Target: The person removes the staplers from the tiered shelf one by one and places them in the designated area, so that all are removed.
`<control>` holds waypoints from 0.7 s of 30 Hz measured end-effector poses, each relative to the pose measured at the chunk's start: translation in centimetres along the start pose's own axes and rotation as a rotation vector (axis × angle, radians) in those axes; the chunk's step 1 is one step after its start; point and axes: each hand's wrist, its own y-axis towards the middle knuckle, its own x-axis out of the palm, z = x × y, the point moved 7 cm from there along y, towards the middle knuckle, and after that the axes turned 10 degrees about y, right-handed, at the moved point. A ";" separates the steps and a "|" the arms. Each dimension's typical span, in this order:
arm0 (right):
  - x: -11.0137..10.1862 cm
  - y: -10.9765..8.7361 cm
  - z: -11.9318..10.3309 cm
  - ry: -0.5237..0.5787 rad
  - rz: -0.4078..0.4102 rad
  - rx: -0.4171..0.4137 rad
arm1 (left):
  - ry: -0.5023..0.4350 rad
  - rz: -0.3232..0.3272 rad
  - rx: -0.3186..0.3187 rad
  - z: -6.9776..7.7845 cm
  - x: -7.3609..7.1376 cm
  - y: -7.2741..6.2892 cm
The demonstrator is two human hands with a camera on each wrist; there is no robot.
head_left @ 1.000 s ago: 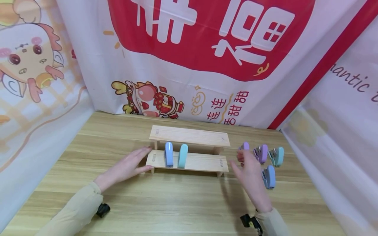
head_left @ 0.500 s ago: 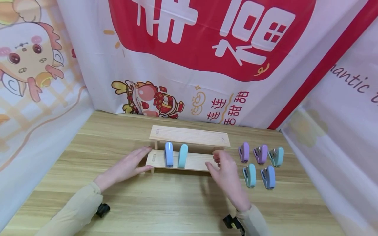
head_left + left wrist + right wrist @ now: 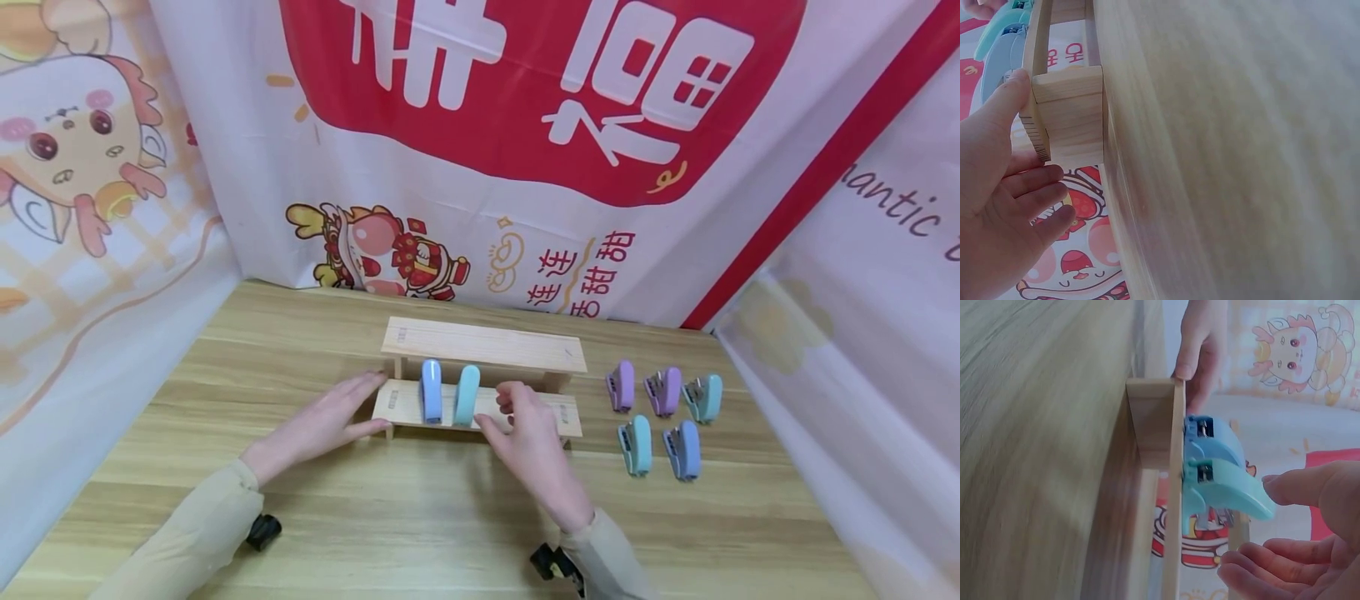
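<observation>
A two-step wooden stand (image 3: 483,345) bears a blue stapler (image 3: 431,393) and a teal stapler (image 3: 466,397), side by side on its lower step. My left hand (image 3: 318,423) holds the left end of that step; in the left wrist view the thumb (image 3: 1007,100) lies on the front corner and the fingers reach around the end. Over the lower step, just right of the teal stapler, is my right hand (image 3: 531,446). Its thumb and fingers are apart with nothing between them. In the right wrist view the right thumb (image 3: 1300,486) comes close to the teal stapler's top (image 3: 1235,487).
Right of the stand, several staplers stand on the wooden table (image 3: 420,517): two purple ones (image 3: 621,386) (image 3: 663,392), two teal ones (image 3: 705,398) (image 3: 637,446) and a blue one (image 3: 684,450). Printed cloth (image 3: 247,167) hangs behind and on both sides.
My right hand has moved left, from over the loose staplers to beside the teal stapler on the stand. The left hand stays at the stand's end.
</observation>
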 end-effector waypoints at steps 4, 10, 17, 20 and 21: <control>1.0 0.3 0.1 0.016 -0.035 0.062 | 0.003 -0.001 0.001 0.0 0.0 0.0; 2.3 0.8 0.3 -0.004 -0.047 0.074 | 0.007 -0.001 0.001 0.0 -0.1 0.0; 3.0 1.1 1.0 -0.002 -0.066 0.094 | 0.004 -0.004 0.000 0.1 -0.1 0.0; 2.8 1.1 1.1 -0.006 -0.067 0.100 | 0.001 -0.003 0.002 0.1 -0.1 0.0; 2.8 1.1 1.2 -0.011 -0.065 0.101 | 0.000 -0.003 0.002 0.1 -0.1 0.0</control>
